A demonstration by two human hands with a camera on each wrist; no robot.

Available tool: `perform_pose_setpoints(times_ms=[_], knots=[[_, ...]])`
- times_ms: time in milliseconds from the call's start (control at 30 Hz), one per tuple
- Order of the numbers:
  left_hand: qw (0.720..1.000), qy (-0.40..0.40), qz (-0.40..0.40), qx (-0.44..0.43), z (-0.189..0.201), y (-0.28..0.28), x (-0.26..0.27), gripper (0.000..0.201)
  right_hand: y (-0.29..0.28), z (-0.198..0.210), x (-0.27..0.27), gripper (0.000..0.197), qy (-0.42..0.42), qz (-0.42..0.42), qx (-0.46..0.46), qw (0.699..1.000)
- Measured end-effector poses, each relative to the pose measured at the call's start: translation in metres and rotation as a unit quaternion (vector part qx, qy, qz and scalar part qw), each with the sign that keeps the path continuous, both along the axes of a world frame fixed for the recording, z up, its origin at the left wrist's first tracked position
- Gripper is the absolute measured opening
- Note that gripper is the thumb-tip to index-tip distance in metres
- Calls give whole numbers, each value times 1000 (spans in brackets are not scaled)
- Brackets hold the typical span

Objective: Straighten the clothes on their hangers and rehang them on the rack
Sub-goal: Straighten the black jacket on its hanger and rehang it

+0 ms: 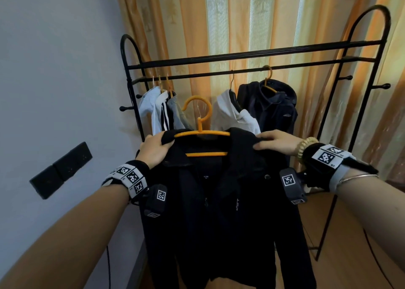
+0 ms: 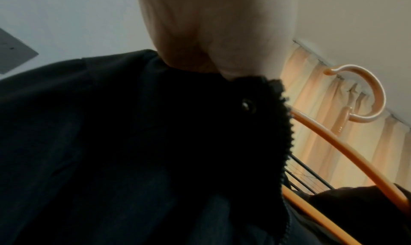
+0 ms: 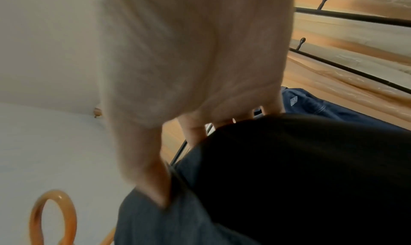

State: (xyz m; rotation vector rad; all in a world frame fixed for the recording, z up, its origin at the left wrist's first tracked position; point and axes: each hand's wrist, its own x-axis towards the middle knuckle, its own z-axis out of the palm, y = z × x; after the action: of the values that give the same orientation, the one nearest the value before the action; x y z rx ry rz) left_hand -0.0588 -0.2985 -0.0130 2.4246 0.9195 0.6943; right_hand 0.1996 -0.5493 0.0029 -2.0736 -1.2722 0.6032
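Note:
A black jacket (image 1: 219,201) hangs on an orange hanger (image 1: 200,133), held up in front of the black clothes rack (image 1: 241,56). The hanger's hook is free, below the rail and between the hung clothes. My left hand (image 1: 153,148) grips the jacket's left shoulder, fingers curled over the cloth. My right hand (image 1: 276,143) holds the right shoulder, fingers over the top and thumb on the front. In the left wrist view the left hand (image 2: 211,37) meets the jacket (image 2: 133,143) beside the hanger (image 2: 375,97). In the right wrist view the right hand (image 3: 189,64) clasps the jacket (image 3: 289,178).
On the rail hang pale shirts (image 1: 157,107) at the left, a white garment (image 1: 232,111) and a dark navy jacket (image 1: 269,107) at the right. A wall with dark panels (image 1: 61,170) stands close on the left. Curtains (image 1: 241,15) hang behind the rack.

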Motion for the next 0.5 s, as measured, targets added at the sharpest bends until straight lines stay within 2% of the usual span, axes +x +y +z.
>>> perform_pose_setpoints(times_ms=[67, 167, 233, 400, 500], knots=[[1000, 3, -2, -14, -6, 0, -1, 20, -1, -8, -1, 32, -17, 42, -34, 998], [999, 22, -16, -36, -14, 0, -3, 21, 0, -23, -6, 16, -56, 43, -20, 997], [996, 49, -41, -65, -19, 3, -8, 24, 2, -32, -8, 25, -91, 38, -4, 995], [981, 95, -90, -145, -39, 11, -17, 32, 6, -52, -23, 10, 4, 116, 28, 993], [973, 145, -88, -156, -49, 6, -17, 47, 8, -60, -25, 10, 8, 124, 26, 992]])
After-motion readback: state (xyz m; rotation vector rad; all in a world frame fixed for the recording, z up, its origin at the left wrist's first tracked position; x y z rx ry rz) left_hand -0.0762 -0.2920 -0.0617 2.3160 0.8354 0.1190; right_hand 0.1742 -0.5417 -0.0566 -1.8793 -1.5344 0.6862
